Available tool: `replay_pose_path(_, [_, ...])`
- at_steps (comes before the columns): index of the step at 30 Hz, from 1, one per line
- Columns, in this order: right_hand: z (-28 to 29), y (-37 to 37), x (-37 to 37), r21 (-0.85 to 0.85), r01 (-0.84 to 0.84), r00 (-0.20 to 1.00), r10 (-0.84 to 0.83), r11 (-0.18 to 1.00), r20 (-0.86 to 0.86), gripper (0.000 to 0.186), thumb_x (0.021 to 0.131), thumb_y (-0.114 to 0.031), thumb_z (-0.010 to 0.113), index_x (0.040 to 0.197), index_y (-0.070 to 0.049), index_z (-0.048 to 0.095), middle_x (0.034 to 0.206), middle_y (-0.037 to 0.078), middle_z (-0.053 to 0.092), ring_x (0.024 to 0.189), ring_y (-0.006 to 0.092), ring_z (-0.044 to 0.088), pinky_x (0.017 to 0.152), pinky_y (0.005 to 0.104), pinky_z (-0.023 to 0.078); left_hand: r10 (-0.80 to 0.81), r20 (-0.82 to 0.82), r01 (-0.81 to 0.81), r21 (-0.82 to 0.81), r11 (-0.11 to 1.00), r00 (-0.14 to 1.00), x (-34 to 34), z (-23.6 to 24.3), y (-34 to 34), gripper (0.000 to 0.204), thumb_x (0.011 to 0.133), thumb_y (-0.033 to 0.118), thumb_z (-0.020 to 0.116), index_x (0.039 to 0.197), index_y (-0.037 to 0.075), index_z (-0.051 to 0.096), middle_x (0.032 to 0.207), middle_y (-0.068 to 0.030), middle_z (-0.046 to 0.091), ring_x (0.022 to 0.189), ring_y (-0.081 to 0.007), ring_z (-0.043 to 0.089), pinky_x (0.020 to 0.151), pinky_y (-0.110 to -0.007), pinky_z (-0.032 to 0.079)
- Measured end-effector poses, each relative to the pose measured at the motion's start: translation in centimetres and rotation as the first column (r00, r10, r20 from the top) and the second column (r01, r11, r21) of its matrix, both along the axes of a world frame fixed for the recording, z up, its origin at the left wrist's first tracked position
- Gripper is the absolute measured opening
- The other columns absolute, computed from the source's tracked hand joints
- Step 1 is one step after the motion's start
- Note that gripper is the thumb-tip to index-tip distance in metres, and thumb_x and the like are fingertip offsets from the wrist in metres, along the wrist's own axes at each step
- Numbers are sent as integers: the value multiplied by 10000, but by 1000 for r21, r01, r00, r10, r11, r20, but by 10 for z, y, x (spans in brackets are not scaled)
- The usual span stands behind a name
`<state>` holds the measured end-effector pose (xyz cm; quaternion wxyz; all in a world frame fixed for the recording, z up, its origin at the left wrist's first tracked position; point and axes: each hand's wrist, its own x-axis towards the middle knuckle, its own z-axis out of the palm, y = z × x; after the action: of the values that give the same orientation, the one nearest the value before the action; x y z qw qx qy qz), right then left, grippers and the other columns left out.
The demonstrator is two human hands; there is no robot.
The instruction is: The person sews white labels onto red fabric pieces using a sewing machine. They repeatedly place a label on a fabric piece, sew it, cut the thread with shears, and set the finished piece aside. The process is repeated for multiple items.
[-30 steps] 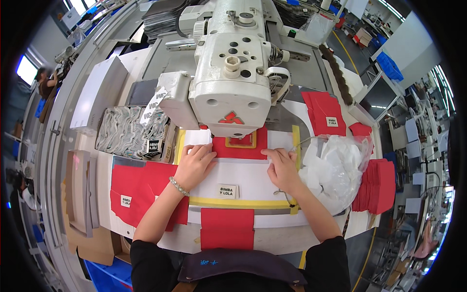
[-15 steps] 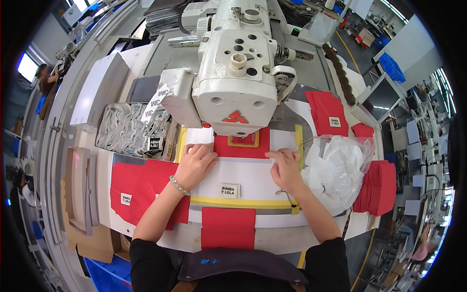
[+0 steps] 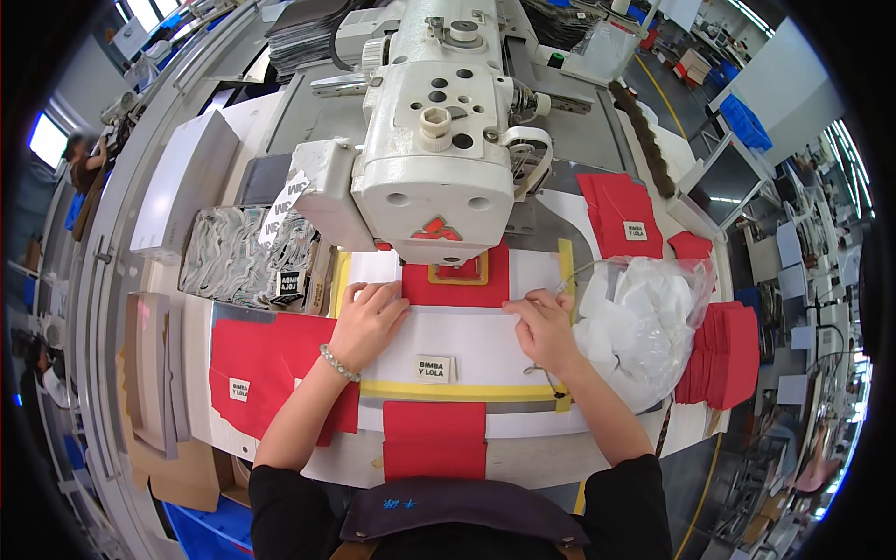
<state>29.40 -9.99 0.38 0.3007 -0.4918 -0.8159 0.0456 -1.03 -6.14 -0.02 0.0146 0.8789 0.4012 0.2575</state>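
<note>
A red fabric piece lies flat on a white sheet edged with yellow tape, partly beneath the head of a white sewing machine. On it rests a small yellow frame. My left hand is at the piece's near left corner, fingers stretched out and resting flat. At the near right corner my right hand touches the edge with its fingertips, fingers apart. Neither hand lifts anything. A small stack of white labels with black print sits on the sheet between my wrists.
Red pieces lie on the left, and a folded red piece at the front edge. A box of bundled labels stands back left. To the right are a clear bag of white scraps and stacked red pieces.
The whole view has shifted slightly, the machine appearing a little further left. Both hands stay at the near corners of the red fabric piece, with no clear movement of the piece.
</note>
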Motion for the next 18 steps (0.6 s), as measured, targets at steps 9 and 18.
replay_pose_path(9, [-2,0,-2,55,-4,1000,4,998,3,274,705,9,631,926,-153,639,732,-51,631,857,147,587,777,370,285,4,-8,-4,19,1000,1000,0,-3,-1,145,802,131,712,936,88,680,1124,-50,642,1043,-183,607,918,-431,444])
replay_pose_path(18, [3,1,-3,78,-35,997,28,996,78,247,728,-20,651,937,-151,644,760,-43,638,892,149,581,781,369,275,-73,9,73,-41,996,997,3,9,-12,212,788,154,731,984,101,672,1148,-51,637,1033,-197,607,939,-414,430])
